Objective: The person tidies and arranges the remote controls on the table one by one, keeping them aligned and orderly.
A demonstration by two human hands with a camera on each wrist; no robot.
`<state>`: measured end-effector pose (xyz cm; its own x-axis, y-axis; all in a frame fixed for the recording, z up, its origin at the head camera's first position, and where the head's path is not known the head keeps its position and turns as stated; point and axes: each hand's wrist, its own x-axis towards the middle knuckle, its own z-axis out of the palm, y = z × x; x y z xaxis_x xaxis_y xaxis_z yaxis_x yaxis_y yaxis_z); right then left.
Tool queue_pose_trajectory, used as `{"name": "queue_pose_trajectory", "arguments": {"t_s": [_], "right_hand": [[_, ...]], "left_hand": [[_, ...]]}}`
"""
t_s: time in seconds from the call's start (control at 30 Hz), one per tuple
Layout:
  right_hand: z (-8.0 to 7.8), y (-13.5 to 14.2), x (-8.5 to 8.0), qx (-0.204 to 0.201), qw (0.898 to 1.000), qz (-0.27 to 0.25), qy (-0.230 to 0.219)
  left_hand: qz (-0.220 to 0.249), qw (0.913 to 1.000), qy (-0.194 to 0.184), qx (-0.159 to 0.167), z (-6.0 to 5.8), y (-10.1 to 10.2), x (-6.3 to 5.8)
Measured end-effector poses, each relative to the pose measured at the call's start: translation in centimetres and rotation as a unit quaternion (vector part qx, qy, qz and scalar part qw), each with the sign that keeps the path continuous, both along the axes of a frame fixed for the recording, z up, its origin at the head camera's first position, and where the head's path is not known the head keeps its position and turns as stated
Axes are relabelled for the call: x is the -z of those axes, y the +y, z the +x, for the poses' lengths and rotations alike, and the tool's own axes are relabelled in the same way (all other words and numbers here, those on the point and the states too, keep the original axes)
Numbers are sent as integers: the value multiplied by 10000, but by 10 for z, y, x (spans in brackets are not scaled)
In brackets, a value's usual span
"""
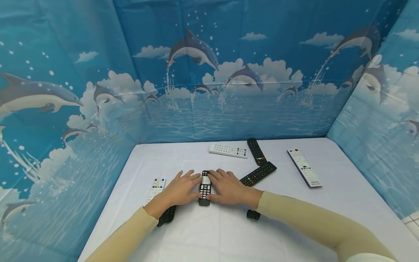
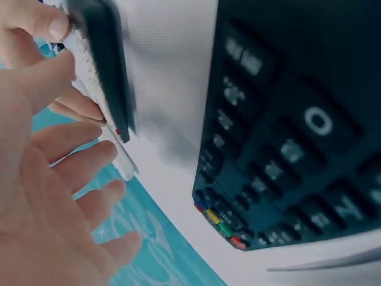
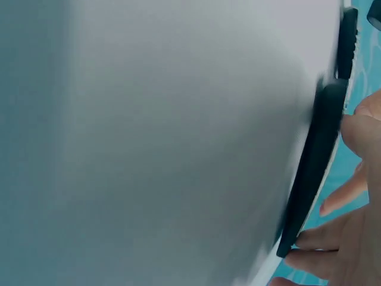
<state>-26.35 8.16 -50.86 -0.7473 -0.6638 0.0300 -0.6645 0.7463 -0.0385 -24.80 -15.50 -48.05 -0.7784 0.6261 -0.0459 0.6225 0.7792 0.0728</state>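
A black remote control [image 1: 204, 189] with pale buttons lies on the white tabletop between the two hands, its long sides facing them. At its left side is my left hand [image 1: 183, 187], fingers spread and thumb tip at the lower edge. My right hand [image 1: 227, 187] mirrors it from the other side, index finger near the top end and thumb near the bottom. In the right wrist view, the right hand [image 3: 351, 238] has fingertips at the remote's [image 3: 315, 161] far end. The left wrist view shows the left hand's [image 2: 53, 196] fingers loosely extended.
A white remote [image 1: 156, 188] and a black one [image 1: 168, 215] lie by the left wrist. Near the right hand is another black remote [image 1: 258, 174], touching one behind it [image 1: 256, 152]. White remotes lie behind [image 1: 229, 150] and far right [image 1: 304, 167]. A black end [image 1: 253, 214] shows below the right forearm.
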Motion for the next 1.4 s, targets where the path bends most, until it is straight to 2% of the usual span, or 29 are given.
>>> {"name": "queue_pose_trajectory", "arguments": {"t_s": [0.1, 0.33, 0.73, 0.97, 1.1, 1.4], "right_hand": [[3, -3, 0, -65, 9999, 56, -70], [9, -9, 2, -135, 9999, 83, 64], [21, -28, 5, -437, 9989, -34, 156], [27, -36, 6, -569, 9981, -32, 249], [33, -40, 4, -583, 9978, -6, 303], [44, -47, 7, -658, 9973, 65, 329]], "left_hand": [[-115, 9997, -184, -62, -2, 0, 3], [-153, 9998, -114, -36, 1, -9, 7], [-39, 10000, -87, 29, 19, -34, 3], [106, 9998, -75, -180, 34, -45, 6], [153, 9997, 43, -175, 39, -49, 7], [297, 9989, -284, -221, 51, -61, 13]]}}
